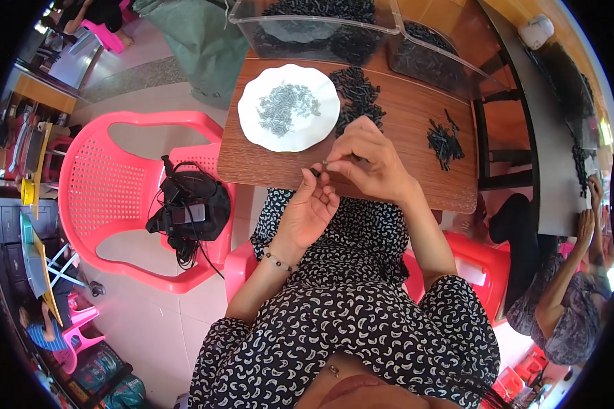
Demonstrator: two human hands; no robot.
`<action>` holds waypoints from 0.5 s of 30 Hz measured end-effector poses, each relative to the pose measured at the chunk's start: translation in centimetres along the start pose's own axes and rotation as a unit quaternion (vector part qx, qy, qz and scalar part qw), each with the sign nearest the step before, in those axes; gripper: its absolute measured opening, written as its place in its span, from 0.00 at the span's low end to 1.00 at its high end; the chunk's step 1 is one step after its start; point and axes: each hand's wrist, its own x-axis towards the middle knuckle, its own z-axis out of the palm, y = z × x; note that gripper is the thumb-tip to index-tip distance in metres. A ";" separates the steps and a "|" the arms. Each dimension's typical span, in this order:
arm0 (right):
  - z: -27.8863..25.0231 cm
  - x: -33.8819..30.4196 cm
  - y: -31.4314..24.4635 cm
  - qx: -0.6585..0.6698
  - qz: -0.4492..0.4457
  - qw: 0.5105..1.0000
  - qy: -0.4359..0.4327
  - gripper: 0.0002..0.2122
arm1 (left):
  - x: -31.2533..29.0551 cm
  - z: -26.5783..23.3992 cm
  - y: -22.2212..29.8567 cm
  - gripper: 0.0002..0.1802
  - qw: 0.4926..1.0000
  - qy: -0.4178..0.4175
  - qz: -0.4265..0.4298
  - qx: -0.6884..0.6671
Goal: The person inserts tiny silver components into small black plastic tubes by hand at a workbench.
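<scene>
Just over the front edge of the brown wooden table [396,180], my two hands meet at the fingertips. Between thumb and fingers my left hand [305,213] pinches a small black piece [315,172]. My right hand [378,163] holds a tiny silvery piece [325,163] against its end; its exact kind is too small to tell. A white scalloped plate [251,123] lies beyond my left hand, bearing many loose silvery pieces [283,109]. Behind my right hand spreads a heap of short black pieces [358,95]. Farther right lies a smaller pile of longer black pieces [445,144].
Clear plastic bins [314,31] of black pieces stand along the table's far side. At left, a pink chair [102,184] carries a black bag with cables [196,208]. Another person's hands [589,211] work at a dark table on the right.
</scene>
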 end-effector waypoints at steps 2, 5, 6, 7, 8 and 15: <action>-0.3 -1.2 -0.7 -0.006 -0.007 1.000 0.015 0.07 | 0.0 0.5 -0.5 0.15 1.000 -0.015 -0.013 -0.019; -0.2 -2.6 -0.8 -0.035 -0.019 0.999 0.029 0.08 | 0.0 1.1 -1.2 0.15 1.000 -0.015 -0.017 -0.016; -0.2 -2.9 -0.8 -0.036 -0.016 0.999 0.030 0.08 | 0.1 1.2 -1.4 0.13 1.000 -0.014 -0.018 -0.017; -0.2 -3.1 -0.8 -0.050 -0.016 0.998 0.030 0.08 | 0.0 1.4 -1.6 0.13 1.000 -0.013 -0.021 -0.017; -0.2 -3.3 -0.8 -0.062 -0.017 0.997 0.028 0.08 | 0.0 1.6 -1.8 0.13 1.000 -0.008 -0.013 -0.005; -0.1 -4.3 -0.8 -0.079 -0.014 0.996 0.031 0.08 | -0.2 1.4 -2.5 0.15 0.998 -0.026 0.022 0.055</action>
